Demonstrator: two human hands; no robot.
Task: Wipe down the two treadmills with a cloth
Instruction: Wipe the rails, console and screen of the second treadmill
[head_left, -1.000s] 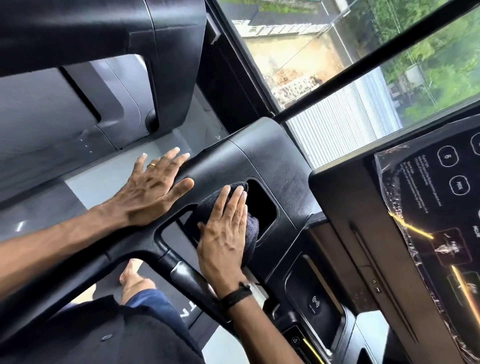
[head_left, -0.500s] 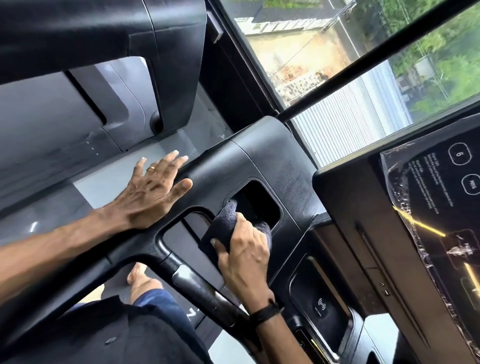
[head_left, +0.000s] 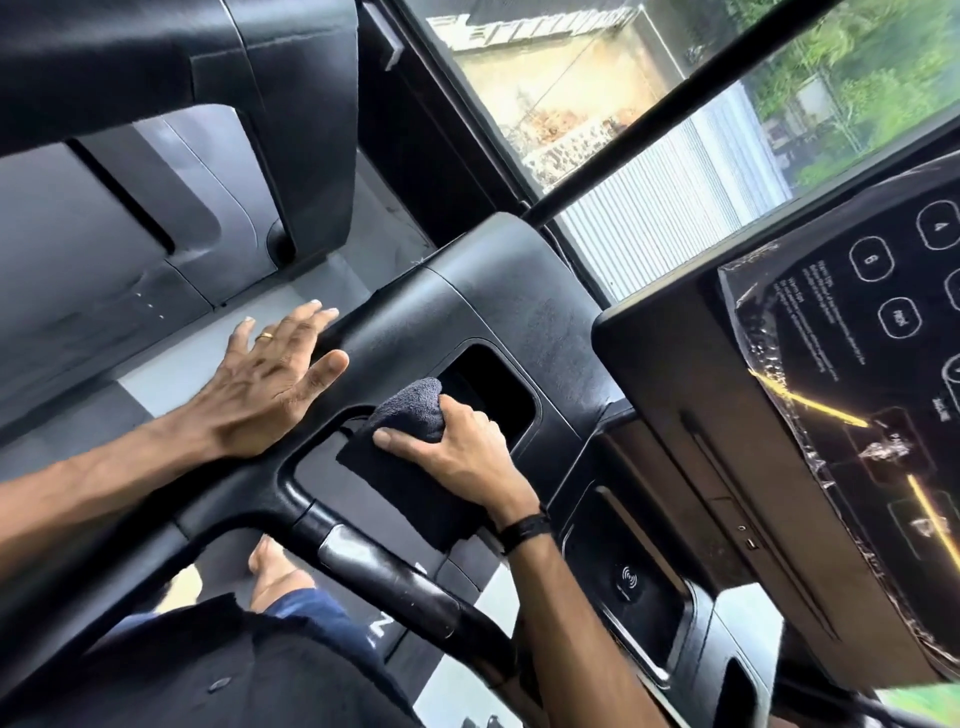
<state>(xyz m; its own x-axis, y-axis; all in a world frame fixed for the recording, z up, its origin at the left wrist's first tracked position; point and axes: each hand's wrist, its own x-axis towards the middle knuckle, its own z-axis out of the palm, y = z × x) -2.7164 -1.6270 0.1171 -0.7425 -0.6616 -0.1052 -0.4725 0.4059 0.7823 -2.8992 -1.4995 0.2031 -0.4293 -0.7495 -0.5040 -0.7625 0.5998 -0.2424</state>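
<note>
A dark grey terry cloth is gripped in the right hand and pressed at the rim of a rectangular pocket in the black plastic treadmill console, braced by the flat, open left hand (ring visible). The recess appears next; a second treadmill waits beyond.

Fluffy dark cloth; matt textured plastic treadmill console; glossy handlebar.
</note>
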